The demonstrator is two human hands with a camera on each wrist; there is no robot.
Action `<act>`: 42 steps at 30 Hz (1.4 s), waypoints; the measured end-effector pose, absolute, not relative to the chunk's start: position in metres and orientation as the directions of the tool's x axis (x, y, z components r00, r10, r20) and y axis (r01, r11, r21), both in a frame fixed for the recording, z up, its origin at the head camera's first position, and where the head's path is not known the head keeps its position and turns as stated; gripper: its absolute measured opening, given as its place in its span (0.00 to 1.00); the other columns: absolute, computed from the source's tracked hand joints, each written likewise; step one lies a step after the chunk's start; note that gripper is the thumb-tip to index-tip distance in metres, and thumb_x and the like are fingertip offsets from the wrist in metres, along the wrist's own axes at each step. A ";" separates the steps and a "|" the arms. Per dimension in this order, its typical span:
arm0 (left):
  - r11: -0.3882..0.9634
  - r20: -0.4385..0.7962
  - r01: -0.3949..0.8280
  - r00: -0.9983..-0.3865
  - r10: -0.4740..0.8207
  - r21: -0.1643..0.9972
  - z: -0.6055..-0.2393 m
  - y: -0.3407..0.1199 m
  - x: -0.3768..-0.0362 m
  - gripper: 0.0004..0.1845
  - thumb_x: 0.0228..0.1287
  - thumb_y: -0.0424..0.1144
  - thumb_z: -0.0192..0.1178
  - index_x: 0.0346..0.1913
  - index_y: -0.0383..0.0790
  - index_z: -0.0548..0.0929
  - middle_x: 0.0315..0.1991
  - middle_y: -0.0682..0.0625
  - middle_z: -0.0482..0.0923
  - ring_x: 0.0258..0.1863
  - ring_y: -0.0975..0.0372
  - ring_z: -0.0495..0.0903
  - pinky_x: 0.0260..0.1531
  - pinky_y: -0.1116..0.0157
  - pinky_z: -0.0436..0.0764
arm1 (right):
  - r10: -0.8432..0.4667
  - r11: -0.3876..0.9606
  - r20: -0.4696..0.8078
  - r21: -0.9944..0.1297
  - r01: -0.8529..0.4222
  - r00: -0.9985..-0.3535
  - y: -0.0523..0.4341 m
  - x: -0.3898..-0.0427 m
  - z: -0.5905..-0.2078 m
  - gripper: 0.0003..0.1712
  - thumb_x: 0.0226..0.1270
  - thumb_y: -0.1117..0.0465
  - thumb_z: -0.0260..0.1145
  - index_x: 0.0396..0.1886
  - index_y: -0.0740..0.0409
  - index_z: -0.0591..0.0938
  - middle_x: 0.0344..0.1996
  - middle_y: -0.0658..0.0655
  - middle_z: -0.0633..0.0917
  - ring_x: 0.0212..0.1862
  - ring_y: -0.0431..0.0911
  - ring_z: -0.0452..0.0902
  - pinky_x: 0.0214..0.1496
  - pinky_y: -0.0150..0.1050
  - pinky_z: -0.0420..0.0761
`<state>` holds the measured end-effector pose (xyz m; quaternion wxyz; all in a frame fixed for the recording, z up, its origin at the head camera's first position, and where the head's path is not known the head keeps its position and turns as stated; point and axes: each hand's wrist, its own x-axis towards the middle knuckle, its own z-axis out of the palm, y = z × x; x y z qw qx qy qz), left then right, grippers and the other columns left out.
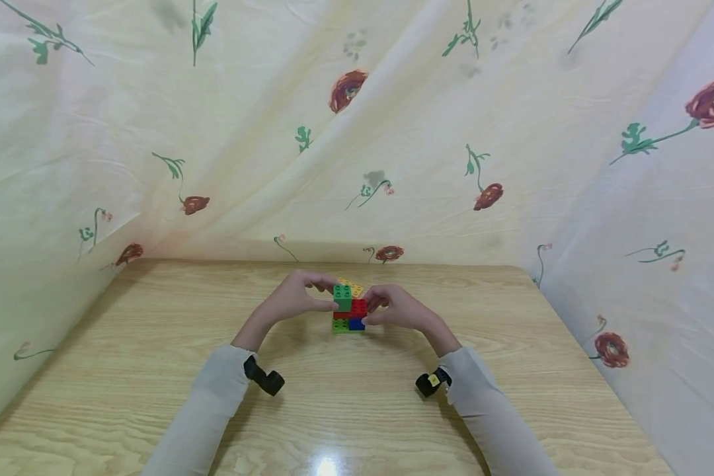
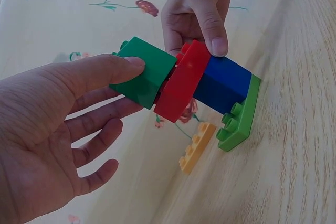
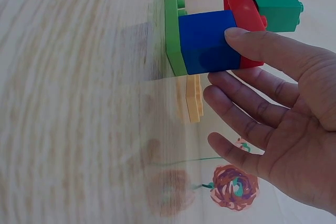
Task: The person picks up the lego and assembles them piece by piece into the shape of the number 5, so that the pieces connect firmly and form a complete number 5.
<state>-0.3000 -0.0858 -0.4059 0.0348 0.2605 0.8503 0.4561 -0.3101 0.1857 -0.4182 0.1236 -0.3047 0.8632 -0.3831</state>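
A small stack of toy building bricks stands on the table between my two hands. At its bottom lies a light green plate (image 2: pixel 244 121), with a blue brick (image 2: pixel 226 85) on one end and bare studs on the other. A flat red brick (image 2: pixel 181 87) crosses on top of the blue one. My left hand (image 1: pixel 288 297) pinches a dark green brick (image 2: pixel 149 69) between thumb and fingers at the left end of the red brick, and a narrow dark gap shows between them. With thumb and fingers, my right hand (image 1: pixel 401 309) holds the blue brick from the right.
Just behind the stack, a flat yellow-orange brick (image 1: pixel 354 289) lies on the wooden table (image 1: pixel 345 403). A cloth with printed flowers (image 1: pixel 244 132) hangs along the table's back and sides. Each wrist wears a small black camera (image 1: pixel 268 380).
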 end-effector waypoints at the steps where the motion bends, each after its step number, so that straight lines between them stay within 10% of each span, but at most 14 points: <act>1: 0.449 0.179 0.412 -0.862 0.475 0.793 -0.406 -0.086 -0.300 0.22 0.58 0.43 0.76 0.55 0.43 0.88 0.51 0.48 0.88 0.54 0.48 0.80 0.65 0.40 0.69 | -0.620 0.522 0.018 -0.737 -0.429 -0.785 0.186 -0.310 -0.418 0.15 0.64 0.60 0.75 0.48 0.59 0.85 0.43 0.54 0.89 0.46 0.44 0.84 0.58 0.48 0.81; 42: 0.434 0.162 0.385 -0.869 0.468 0.814 -0.408 -0.086 -0.302 0.22 0.57 0.43 0.76 0.55 0.42 0.88 0.51 0.48 0.88 0.57 0.44 0.78 0.66 0.40 0.67 | -0.617 0.535 0.009 -0.729 -0.428 -0.787 0.184 -0.312 -0.420 0.14 0.64 0.61 0.74 0.49 0.58 0.85 0.44 0.54 0.89 0.47 0.45 0.85 0.60 0.49 0.80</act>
